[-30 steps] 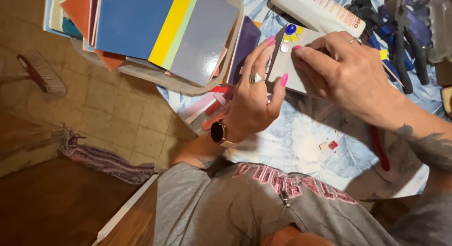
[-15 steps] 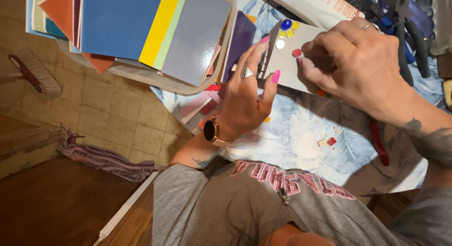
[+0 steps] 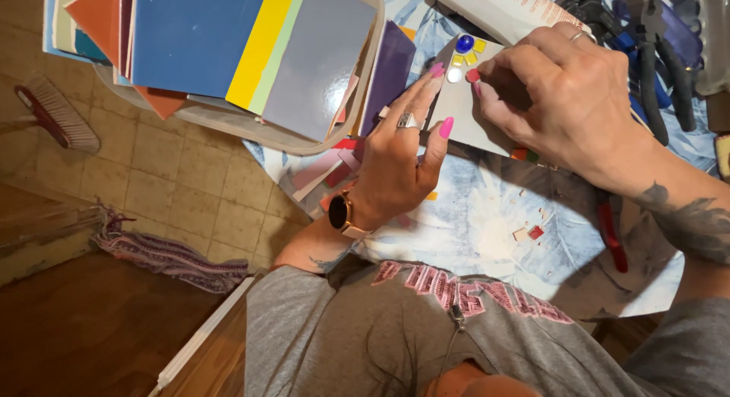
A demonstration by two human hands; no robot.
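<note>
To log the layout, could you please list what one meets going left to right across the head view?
Brush → blue tile → left hand → grey board → right hand → pliers.

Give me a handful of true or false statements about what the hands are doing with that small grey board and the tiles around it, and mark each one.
1. The left hand rests its fingers on the grey board. True.
2. The right hand holds the black pliers. False: the pliers lie untouched on the table; the right hand's fingertips are at a small red piece on the board.
3. A blue round gem sits near the board's top corner. True.
4. The stack of large tiles lies on the floor. False: it sits in a clear tray on the table.
5. The left wrist wears a watch. True.
</note>
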